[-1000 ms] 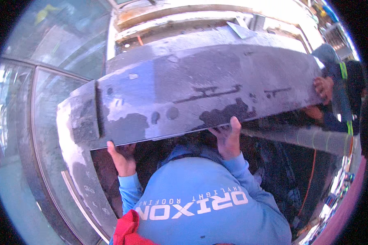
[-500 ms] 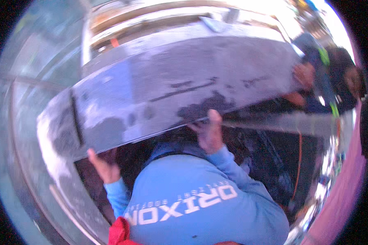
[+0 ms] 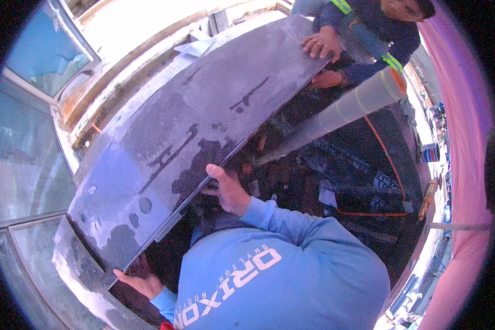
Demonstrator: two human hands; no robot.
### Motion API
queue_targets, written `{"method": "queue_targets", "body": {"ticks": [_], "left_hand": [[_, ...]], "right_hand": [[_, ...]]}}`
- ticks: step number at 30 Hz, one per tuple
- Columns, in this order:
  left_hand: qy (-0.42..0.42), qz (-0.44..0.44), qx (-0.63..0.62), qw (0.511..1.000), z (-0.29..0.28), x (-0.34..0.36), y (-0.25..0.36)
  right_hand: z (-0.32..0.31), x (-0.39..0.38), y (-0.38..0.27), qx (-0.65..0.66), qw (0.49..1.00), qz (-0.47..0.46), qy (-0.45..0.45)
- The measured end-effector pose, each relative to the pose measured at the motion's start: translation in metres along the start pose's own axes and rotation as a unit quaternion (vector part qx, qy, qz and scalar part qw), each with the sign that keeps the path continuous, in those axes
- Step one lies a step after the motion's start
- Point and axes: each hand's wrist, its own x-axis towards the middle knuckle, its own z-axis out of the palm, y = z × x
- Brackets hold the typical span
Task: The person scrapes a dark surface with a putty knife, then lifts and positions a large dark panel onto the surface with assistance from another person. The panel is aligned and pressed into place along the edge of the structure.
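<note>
A long grey panel (image 3: 165, 110), with dark wet-looking patches and a bluish area, slants from lower left to upper right in front of me. My left hand (image 3: 140, 281) holds the panel's near edge at its lower left end, thumb on top and fingers mostly hidden underneath. Farther along the same edge, my right hand (image 3: 229, 191) grips it with the thumb over the top. At the far end a co-worker's hands (image 3: 323, 45) are on the panel, one lying on the upper face and the other by the underside.
A pale cylindrical tube (image 3: 341, 113) runs below the panel toward the co-worker. Orange cord (image 3: 384, 144) lies over the dark surface (image 3: 346, 165) at right. Glass panes in frames (image 3: 30, 159) line the left side. Pinkish sheeting (image 3: 467, 181) hangs at far right.
The panel now lies at a steeper diagonal in view, its far end higher. The co-worker appears farther up and left. Both my hands remain at the near edge.
</note>
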Motion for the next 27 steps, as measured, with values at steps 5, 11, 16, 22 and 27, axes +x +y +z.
{"method": "queue_targets", "body": {"ticks": [5, 11, 16, 22, 27], "left_hand": [[0.043, 0.026, 0.062, 0.997, 0.020, -0.008, 0.001], [0.030, -0.024, 0.012, 0.999, -0.006, 0.009, -0.002], [0.026, 0.012, 0.050, 0.998, 0.010, -0.004, 0.000], [0.038, -0.027, 0.048, 0.998, -0.006, 0.004, 0.001], [0.047, -0.010, 0.049, 0.998, 0.004, -0.002, 0.001]], "right_hand": [[0.002, -0.004, -0.010, 0.014, 1.000, 0.007, -0.024], [0.013, -0.013, -0.017, -0.005, 1.000, 0.011, -0.003], [0.009, -0.011, -0.015, -0.006, 1.000, 0.004, -0.028], [0.001, -0.007, -0.010, -0.001, 0.999, 0.008, -0.042], [0.002, -0.009, -0.014, -0.010, 0.999, -0.003, -0.045]]}}
